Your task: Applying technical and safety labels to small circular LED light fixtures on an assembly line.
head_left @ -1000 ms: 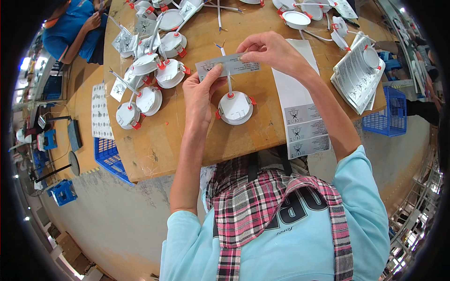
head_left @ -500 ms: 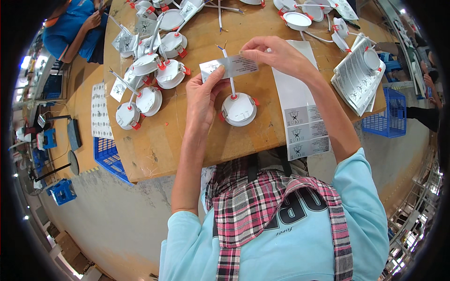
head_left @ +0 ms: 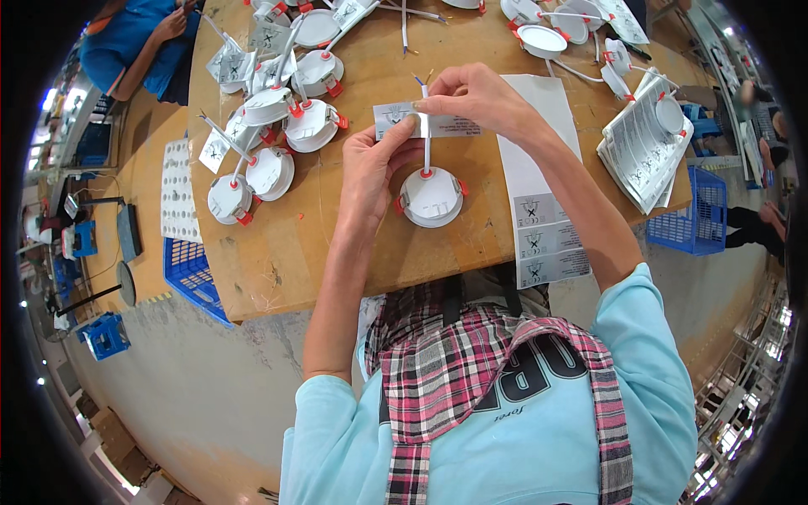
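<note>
The person appears to be in the middle of fixing a label (head_left: 425,120), a grey-white printed strip, around the white cable (head_left: 427,143) that rises from a round white downlight (head_left: 431,196) lying on the wooden table (head_left: 278,252) just below both hands. The left hand (head_left: 370,164) pinches the strip's left end between thumb and forefinger; the right hand (head_left: 475,99) curls over the right part, its fingertips closed on the cable near the top, where 2 bared wire ends poke out. The next move seems to call for holding the cable steady while the strip is folded evenly around it, so the halves meet squarely. How far the strip already sticks to the cable cannot be told, since the right hand's fingers hide the join. A sheet of further labels (head_left: 539,168) lies under the right forearm. A cluster of finished-looking downlights (head_left: 278,126) sits to the left, their details blurred by the lens bend, and a co-worker's blue sleeve (head_left: 135,42) is cut off by the rim.
</note>
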Action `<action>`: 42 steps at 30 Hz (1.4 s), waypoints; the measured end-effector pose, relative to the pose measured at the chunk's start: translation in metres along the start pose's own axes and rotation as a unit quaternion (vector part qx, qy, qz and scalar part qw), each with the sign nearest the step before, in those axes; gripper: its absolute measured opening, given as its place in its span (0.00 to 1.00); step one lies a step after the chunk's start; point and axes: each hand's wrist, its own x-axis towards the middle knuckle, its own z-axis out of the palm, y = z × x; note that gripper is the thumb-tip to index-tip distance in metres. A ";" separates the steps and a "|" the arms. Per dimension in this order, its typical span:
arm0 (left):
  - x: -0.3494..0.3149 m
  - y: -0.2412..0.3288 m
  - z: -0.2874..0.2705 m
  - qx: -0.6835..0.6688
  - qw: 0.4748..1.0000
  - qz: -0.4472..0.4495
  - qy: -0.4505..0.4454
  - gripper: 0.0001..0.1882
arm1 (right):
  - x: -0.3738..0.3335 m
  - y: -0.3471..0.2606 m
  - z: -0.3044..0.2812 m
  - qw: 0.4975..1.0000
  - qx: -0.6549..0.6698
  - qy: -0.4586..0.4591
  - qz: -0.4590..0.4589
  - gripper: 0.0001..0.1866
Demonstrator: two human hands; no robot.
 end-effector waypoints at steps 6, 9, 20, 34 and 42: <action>-0.011 0.002 0.001 0.107 0.987 0.099 0.072 0.16 | -0.011 0.001 0.004 0.996 0.042 0.076 0.016 0.19; -0.029 -0.006 0.009 0.197 0.958 0.181 0.103 0.15 | -0.017 0.008 0.003 0.991 0.035 0.128 0.008 0.17; -0.057 -0.032 0.023 0.481 0.826 0.287 0.069 0.17 | -0.024 0.007 0.015 0.983 0.042 0.178 0.002 0.15; -0.070 -0.034 0.027 0.509 0.809 0.284 0.079 0.18 | -0.030 0.002 -0.005 0.987 -0.099 0.093 -0.081 0.16; -0.034 -0.013 -0.018 0.193 0.972 0.129 0.024 0.13 | -0.042 -0.023 -0.014 0.987 -0.142 0.051 -0.049 0.12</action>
